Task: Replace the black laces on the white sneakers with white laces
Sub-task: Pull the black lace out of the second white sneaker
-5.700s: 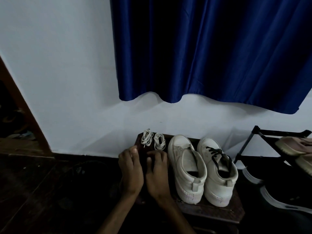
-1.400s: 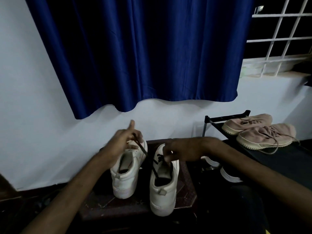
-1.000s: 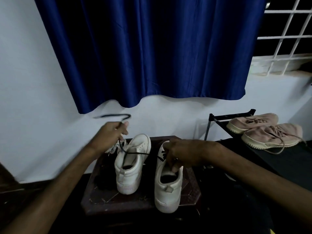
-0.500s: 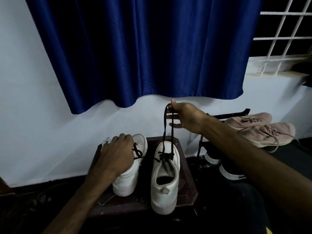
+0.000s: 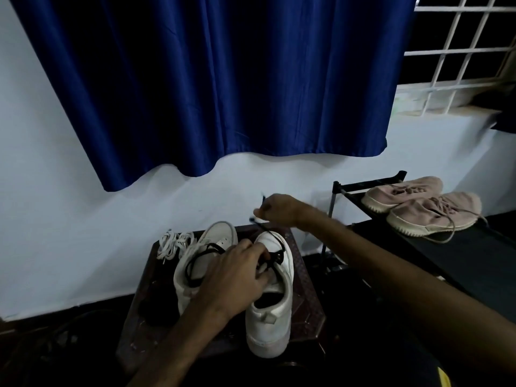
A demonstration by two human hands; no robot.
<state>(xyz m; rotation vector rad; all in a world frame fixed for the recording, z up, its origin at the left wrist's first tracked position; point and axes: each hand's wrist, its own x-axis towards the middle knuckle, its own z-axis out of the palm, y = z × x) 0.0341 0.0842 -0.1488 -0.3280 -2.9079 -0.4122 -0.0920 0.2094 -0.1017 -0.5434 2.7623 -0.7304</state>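
1. On worktop [image 5: 305, 305]: two white sneakers, toes toward wall.
2. In right sneaker [image 5: 268, 322] eyelets: black lace [image 5: 277, 257].
3. Left hand [image 5: 237, 277]: grip clamped on that lace at the tongue.
4. Right hand [image 5: 279, 210]: grip pinching lace end, raised above toe.
5. Over left sneaker [image 5: 220, 234]: loose lace [image 5: 187, 270], black, looped.
6. At worktop's far left: white laces [image 5: 174, 244], bundled.

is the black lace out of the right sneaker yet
Partly in: the black lace runs from the right hand into eyelets of the right sneaker, held by the left hand.
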